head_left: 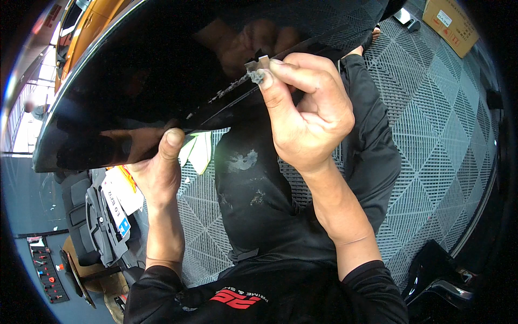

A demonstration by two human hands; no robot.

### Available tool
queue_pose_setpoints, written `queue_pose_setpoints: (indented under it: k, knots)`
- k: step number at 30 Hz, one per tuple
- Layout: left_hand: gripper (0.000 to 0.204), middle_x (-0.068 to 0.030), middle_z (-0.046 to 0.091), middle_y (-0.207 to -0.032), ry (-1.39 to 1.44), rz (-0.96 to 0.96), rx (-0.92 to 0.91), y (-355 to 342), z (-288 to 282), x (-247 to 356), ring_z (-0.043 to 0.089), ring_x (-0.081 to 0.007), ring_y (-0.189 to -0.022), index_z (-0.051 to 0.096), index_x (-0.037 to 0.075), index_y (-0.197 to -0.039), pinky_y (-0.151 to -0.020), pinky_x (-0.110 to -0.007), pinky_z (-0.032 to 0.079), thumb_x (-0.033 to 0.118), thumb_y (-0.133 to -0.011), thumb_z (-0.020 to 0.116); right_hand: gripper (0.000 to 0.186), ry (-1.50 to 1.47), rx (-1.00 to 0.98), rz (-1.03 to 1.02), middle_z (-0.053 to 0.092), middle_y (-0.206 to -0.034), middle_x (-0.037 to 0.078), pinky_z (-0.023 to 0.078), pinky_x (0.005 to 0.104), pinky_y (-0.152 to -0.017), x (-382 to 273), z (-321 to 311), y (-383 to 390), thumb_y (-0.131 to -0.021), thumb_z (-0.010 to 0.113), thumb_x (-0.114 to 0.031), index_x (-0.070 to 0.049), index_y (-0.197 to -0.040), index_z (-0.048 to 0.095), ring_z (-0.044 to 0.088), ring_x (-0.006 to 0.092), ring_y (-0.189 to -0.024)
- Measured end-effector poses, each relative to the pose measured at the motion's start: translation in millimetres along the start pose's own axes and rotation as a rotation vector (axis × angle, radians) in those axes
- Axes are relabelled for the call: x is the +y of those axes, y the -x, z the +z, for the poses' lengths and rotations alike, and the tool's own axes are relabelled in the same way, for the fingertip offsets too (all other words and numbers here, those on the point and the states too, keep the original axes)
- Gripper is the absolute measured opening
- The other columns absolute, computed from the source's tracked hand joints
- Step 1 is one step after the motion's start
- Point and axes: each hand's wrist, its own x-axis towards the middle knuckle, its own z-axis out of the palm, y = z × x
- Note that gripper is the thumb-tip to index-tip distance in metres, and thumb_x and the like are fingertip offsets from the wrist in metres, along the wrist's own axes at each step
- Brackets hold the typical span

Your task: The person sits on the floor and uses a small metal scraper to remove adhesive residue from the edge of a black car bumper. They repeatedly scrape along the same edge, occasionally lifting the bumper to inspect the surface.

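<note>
Black panel (156,81), long axis lower-left to upper-right.

A car workshop is indicated: an orange car (86,33) is seen at ten o'clock, a board hung with tools (48,274) is mounted at eight, and the floor (431,140) is laid with grey slatted tiles toward three.

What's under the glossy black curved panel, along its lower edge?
Below the glossy black curved panel show a pale green cloth, black trousers and grey slatted floor tiles. The left hand has its thumb on the panel; its fingers and anything deeper underneath are covered.
</note>
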Motion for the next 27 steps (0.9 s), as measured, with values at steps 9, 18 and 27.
queue_pose_setpoints:
  k: [9,18,27]
  knots:
    - [0.031,-0.0082,0.074,-0.091,-0.048,0.003,-0.009,-4.3,-1.3,-0.6,0.069,-0.015,-0.08,0.074,0.001,-0.098,-0.077,-0.029,0.055,0.026,-0.085,0.088,0.019,-0.051,0.005,0.085,0.071,-0.088,0.009,0.054,0.0258,-0.064,-0.7,1.6,-3.5,-0.077,0.081,0.007,-0.002,-0.093,0.074,0.067,0.0155,-0.072]
    - [0.029,-0.008,0.074,-0.09,-0.087,-0.006,0.023,-2.9,-0.1,0.4,0.07,-0.015,-0.079,0.074,0.001,-0.096,-0.077,-0.028,0.056,0.022,-0.084,0.089,0.017,-0.006,-0.185,0.173,0.072,-0.094,0.009,0.055,0.021,-0.067,-12.4,-12.3,-14.8,-0.085,0.078,0.007,0.001,-0.1,0.072,0.068,0.0106,-0.076]
    - [0.028,-0.0079,0.075,-0.091,-0.067,-0.075,0.026,-2.3,2.6,5.7,0.07,-0.0157,-0.082,0.075,0.001,-0.098,-0.08,-0.029,0.055,0.021,-0.083,0.089,0.015,0.068,-0.328,0.183,0.073,-0.095,0.01,0.056,0.017,-0.066,-16.9,-21.1,-25.0,-0.088,0.077,0.007,0.004,-0.101,0.071,0.071,0.0089,-0.079]
